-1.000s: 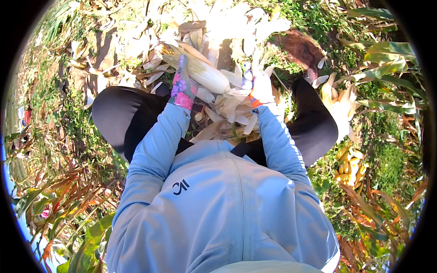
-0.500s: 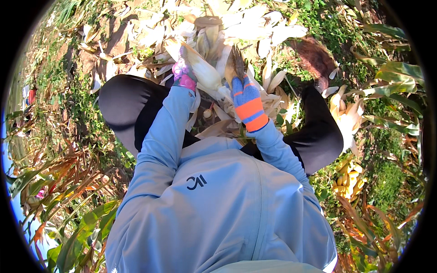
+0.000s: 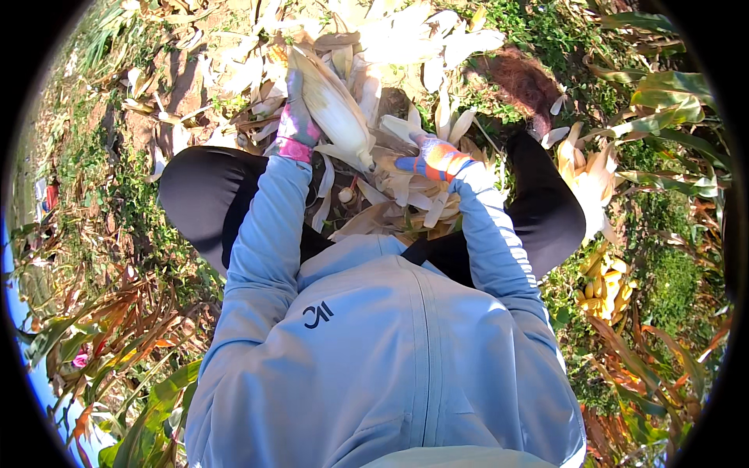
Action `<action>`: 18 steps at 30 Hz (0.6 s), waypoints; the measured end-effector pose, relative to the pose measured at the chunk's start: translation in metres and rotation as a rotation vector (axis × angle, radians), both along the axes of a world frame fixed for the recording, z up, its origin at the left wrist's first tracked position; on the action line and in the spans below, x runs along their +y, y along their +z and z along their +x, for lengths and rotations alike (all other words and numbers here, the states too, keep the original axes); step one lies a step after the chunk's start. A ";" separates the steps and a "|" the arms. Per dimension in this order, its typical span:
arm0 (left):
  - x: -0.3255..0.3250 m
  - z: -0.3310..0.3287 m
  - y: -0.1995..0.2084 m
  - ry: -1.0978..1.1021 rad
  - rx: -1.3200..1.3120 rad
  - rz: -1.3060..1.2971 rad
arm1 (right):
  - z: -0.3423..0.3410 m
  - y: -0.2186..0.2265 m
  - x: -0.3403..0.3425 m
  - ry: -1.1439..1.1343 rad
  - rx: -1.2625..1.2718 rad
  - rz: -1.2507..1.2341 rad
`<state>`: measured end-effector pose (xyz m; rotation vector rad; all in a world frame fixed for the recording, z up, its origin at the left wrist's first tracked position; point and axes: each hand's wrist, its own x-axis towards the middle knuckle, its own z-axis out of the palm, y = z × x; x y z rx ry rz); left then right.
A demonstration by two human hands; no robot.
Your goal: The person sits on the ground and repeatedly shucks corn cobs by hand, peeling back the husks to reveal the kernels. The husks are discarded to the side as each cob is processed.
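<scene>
A corn ear in pale husk slants in front of me, its stalk end toward my lap. My left hand, in a pink and grey glove, is closed around the ear's left side; its fingers are partly hidden behind the husk. To the right of the stalk end is my right hand, in a blue and orange glove. Its thumb and fingers stand apart and point left, just over loose husks, with nothing visible gripped in them. A small round cut stalk end shows among the husks between my legs.
My bent legs in black trousers flank the husk litter. A heap of bare yellow corn ears lies at the right, below more pale husks. A reddish-brown tuft lies at the far right. Corn leaves edge both sides.
My right hand has let go of the brownish husk tip and turned so its fingers point left. My left hand has shifted slightly left and nearer with the corn ear, which remains held.
</scene>
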<state>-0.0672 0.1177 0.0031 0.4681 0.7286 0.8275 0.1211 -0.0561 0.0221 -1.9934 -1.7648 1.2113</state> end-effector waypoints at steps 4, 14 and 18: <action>-0.007 0.008 0.003 -0.072 -0.021 -0.030 | 0.000 -0.009 0.008 -0.078 0.206 0.187; -0.024 0.022 -0.024 -0.172 -0.234 0.029 | -0.019 -0.055 0.005 -0.509 0.882 0.097; -0.033 0.021 -0.016 -0.255 -0.120 0.037 | -0.034 -0.068 0.007 -0.643 0.976 0.217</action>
